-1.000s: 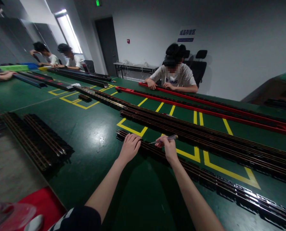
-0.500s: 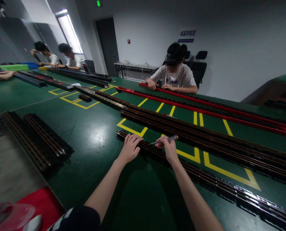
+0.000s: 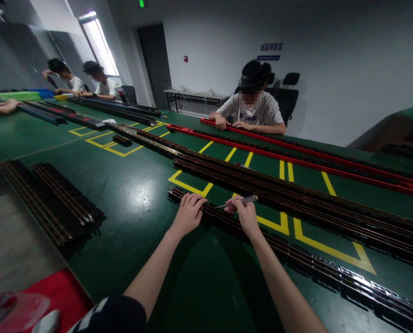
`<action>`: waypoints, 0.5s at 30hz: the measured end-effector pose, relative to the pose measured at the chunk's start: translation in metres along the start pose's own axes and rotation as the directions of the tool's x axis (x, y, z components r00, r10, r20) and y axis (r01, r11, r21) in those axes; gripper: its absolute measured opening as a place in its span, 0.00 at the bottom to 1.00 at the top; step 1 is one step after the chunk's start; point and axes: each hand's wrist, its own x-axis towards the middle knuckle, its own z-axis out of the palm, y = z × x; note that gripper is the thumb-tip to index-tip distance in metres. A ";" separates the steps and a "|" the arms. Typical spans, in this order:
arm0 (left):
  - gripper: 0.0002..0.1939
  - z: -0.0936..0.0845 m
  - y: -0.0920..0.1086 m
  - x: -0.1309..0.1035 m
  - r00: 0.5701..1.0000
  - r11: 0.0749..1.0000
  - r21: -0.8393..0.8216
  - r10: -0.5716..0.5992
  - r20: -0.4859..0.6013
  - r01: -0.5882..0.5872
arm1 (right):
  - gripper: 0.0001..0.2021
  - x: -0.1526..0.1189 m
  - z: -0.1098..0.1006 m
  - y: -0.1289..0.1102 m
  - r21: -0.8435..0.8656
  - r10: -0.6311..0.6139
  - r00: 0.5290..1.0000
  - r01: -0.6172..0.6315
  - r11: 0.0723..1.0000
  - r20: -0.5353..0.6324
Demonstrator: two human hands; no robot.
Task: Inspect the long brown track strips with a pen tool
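Observation:
A long black strip with copper-coloured rods runs diagonally across the table in front of me. My left hand lies over it close to its left end, fingers bent across the far side and thumb on the near side. In my right hand is a screwdriver, its handle pointing up to the right. The thin shaft slants down to the left, its tip at or just above the strip beside my left fingers. Whether the tip touches cannot be made out.
More rod strips lie just beyond, with red channels behind them. Shorter black strips rest at the left edge. A co-worker sits opposite; others work at the far left. Yellow tape marks the green table.
Hardly anything differs. Both hands, the screwdriver and the strip keep their places; the view has shifted very slightly.

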 end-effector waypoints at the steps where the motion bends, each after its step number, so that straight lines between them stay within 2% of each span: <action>1: 0.19 0.000 0.000 0.000 1.000 1.000 0.016 0.006 -0.001 -0.006 | 0.10 0.000 -0.001 -0.001 -0.002 -0.001 1.000 0.000 1.000 -0.003; 6: 0.20 0.003 -0.002 0.001 0.999 0.997 0.074 -0.022 -0.043 0.025 | 0.12 0.001 -0.008 -0.004 -0.042 0.017 0.999 -0.016 0.999 0.028; 12: 0.22 0.006 -0.007 0.001 0.985 0.990 0.092 -0.097 -0.145 0.111 | 0.13 0.004 -0.012 -0.006 -0.080 -0.045 0.998 0.048 0.996 0.040; 15: 0.20 0.007 -0.009 0.001 0.976 0.987 0.091 -0.115 -0.186 0.134 | 0.14 0.004 -0.012 -0.003 -0.104 -0.018 0.997 0.026 0.994 0.080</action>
